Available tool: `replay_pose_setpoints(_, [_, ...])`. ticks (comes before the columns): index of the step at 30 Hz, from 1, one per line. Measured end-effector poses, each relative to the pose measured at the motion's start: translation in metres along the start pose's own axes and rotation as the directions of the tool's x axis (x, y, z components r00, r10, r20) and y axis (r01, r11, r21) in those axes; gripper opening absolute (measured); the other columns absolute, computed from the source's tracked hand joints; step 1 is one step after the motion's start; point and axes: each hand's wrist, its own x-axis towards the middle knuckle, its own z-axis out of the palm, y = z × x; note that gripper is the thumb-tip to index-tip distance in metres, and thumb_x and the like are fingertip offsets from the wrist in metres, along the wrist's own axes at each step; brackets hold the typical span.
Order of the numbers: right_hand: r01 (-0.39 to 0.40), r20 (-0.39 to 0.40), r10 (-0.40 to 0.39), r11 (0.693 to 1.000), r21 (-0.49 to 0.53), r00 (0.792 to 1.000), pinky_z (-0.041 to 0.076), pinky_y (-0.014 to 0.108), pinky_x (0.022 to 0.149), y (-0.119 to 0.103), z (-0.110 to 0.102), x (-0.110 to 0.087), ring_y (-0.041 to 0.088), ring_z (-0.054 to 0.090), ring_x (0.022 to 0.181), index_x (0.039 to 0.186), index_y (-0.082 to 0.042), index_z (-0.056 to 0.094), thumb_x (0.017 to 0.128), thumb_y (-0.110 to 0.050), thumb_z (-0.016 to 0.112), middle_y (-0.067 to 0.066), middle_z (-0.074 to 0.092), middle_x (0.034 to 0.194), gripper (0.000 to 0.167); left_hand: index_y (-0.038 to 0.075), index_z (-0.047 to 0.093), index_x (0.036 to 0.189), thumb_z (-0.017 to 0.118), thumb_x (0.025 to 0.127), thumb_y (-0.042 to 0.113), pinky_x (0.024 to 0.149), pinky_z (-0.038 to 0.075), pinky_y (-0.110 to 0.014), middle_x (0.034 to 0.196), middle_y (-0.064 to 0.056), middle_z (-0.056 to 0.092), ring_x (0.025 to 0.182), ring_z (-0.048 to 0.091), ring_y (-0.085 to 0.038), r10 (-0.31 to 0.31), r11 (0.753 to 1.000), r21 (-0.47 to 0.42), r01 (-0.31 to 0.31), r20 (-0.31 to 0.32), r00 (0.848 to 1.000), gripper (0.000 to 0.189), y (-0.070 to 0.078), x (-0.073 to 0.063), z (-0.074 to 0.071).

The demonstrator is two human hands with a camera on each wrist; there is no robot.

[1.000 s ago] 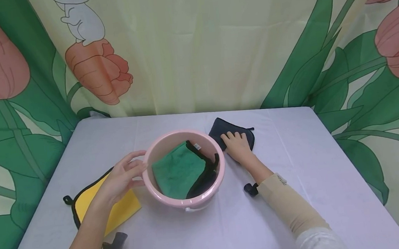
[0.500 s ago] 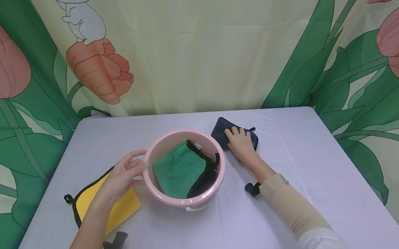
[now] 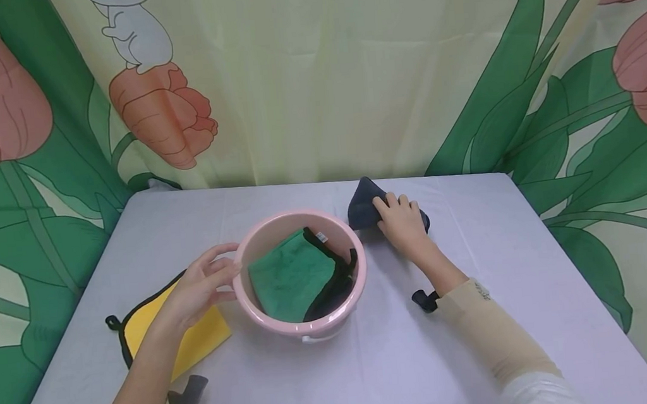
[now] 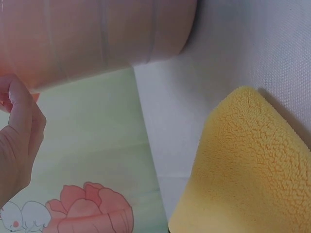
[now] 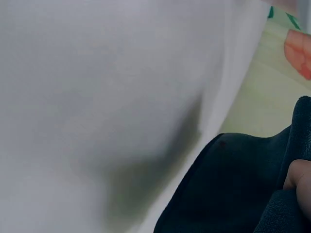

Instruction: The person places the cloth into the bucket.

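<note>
At the middle of the table stands a pink bucket (image 3: 358,291) with a white handle. Inside it lies a folded green cloth (image 3: 291,277) with dark edging and a white tag. My left hand (image 3: 200,286) holds the bucket's left rim between thumb and fingers. To the right of the bucket, my right hand (image 3: 404,226) pinches a dark navy cloth (image 3: 365,204). In the right wrist view this cloth (image 5: 218,187) hangs bunched at the fingers, raised off the white surface with a shadow below it.
Under my left forearm lies a yellow fleecy cloth (image 3: 200,340) with black edging and a hanging loop. A white cloth covers the table (image 3: 338,385). Behind it hangs a printed curtain (image 3: 315,101) with tulips, a rabbit and a carrot.
My right hand has gathered the navy cloth from lying flat and lifted it, shifting slightly right and away. The left hand and the bucket have stayed in place.
</note>
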Motion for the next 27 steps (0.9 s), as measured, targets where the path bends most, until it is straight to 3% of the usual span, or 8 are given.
replay_pose_setpoints(7, [0.061,-0.111,-0.062,0.998,-0.018,0.992,0.038,0.048,0.072,-0.001,-0.029,-0.001,0.034,0.043,0.085,0.113,-0.009,0.048,0.087,-0.013,0.057,0.016,0.047,0.102,0.027,0.008,0.032,0.136,0.056,0.091,0.022,0.078,0.053,-0.033,0.101,-0.002,0.061,0.087,0.059,-0.017,0.011,1.0,0.0,-0.011,0.004,1.0,0.052,-0.001,0.0,0.0])
replay_pose_setpoints(14, [0.121,-0.177,-0.123,0.992,-0.024,0.976,0.04,0.047,0.072,-0.011,-0.053,-0.005,0.035,0.046,0.088,0.117,-0.01,0.049,0.086,-0.014,0.059,0.016,0.049,0.102,0.032,0.008,0.032,0.136,0.056,0.091,0.023,0.077,0.053,-0.033,0.101,-0.002,0.06,0.086,0.059,-0.017,0.01,1.0,0.007,-0.01,0.001,1.0,0.053,-0.001,0.0,0.0])
replay_pose_setpoints(20, [0.199,-0.26,-0.195,0.98,-0.012,0.946,0.042,0.045,0.071,-0.027,-0.072,-0.013,0.033,0.047,0.084,0.114,-0.007,0.053,0.084,-0.012,0.062,0.016,0.05,0.096,0.032,0.008,0.032,0.136,0.056,0.091,0.023,0.077,0.053,-0.032,0.101,-0.002,0.06,0.086,0.059,-0.016,0.009,1.0,0.009,-0.009,0.003,1.0,0.053,-0.001,0.0,0.0])
replay_pose_setpoints(27, [0.295,-0.37,-0.286,0.955,-0.033,0.884,0.044,0.042,0.066,-0.045,-0.084,-0.02,0.032,0.048,0.079,0.109,-0.006,0.056,0.081,-0.011,0.066,0.015,0.053,0.093,0.029,0.009,0.031,0.138,0.056,0.091,0.025,0.078,0.053,-0.033,0.105,-0.004,0.059,0.088,0.059,-0.017,0.005,1.0,0.017,-0.005,0.005,1.0,0.055,-0.001,-0.001,-0.001])
